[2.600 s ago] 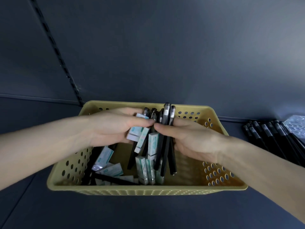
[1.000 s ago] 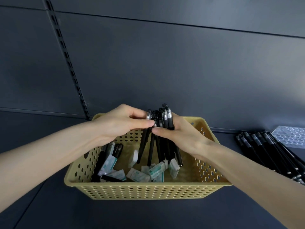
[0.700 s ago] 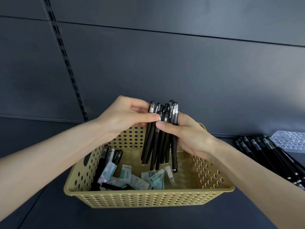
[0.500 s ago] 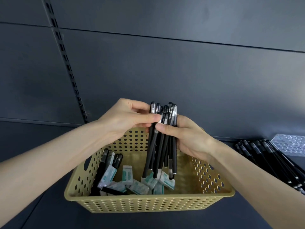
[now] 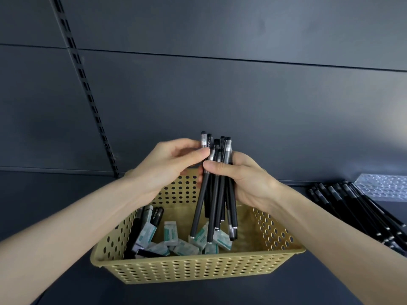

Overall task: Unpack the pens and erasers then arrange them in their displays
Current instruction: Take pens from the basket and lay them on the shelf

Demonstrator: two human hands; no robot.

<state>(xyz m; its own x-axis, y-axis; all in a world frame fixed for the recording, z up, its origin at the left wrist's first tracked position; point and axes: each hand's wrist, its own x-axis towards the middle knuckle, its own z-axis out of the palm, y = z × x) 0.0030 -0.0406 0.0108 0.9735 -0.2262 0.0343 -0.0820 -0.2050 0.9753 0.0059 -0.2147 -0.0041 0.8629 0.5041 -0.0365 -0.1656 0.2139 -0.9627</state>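
Observation:
A bundle of several black pens (image 5: pixel 214 194) stands nearly upright over a yellow perforated basket (image 5: pixel 198 269). My right hand (image 5: pixel 244 179) grips the bundle near its top, fingers curled round it. My left hand (image 5: pixel 169 164) pinches the pens' upper ends between thumb and fingers. The pens' lower tips hang just above several white-and-teal erasers (image 5: pixel 182 243) lying loose on the basket floor. A few more black pens (image 5: pixel 143 227) lean against the basket's left wall.
A row of several black pens (image 5: pixel 356 212) lies on the dark shelf at the right, beside a sheet of bubble wrap (image 5: pixel 383 188). A dark back panel with a slotted upright (image 5: pixel 88 95) rises behind the basket.
Both hands have gathered the pens out of the basket and lifted the bundle upward. The erasers mixed in earlier have dropped back onto the basket floor.

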